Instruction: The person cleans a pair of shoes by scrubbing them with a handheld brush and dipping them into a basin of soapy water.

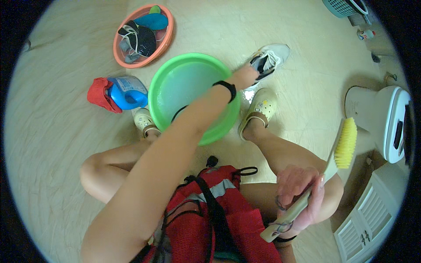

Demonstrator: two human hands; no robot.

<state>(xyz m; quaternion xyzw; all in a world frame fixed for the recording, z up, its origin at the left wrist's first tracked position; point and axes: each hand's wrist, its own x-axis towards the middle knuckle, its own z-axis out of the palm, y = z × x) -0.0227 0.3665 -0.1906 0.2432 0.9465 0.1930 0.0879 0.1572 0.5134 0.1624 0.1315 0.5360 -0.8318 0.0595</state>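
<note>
My left arm reaches across a round green basin (152, 90) holding cloudy water. Beyond the basin's right side, my left hand (244, 77) is closed on the heel end of a white sneaker (278, 55), which rests on the wet floor with its toe pointing away to the right. A dark curved edge shows in the basin beside my forearm; the rest of it is hidden. Above my right knee, my right hand (302, 193) holds a scrub brush (330, 174) by its long pale handle, yellow bristles up and facing right. Some fingers of that hand are blurred.
An orange basin (170, 39) with a dark shoe and cloths stands far left. Left of the green basin lies a blue bottle (127, 91) with a red cloth (103, 94). A toilet (372, 107), white louvred cabinet (372, 215) and teal basket (340, 6) line the right.
</note>
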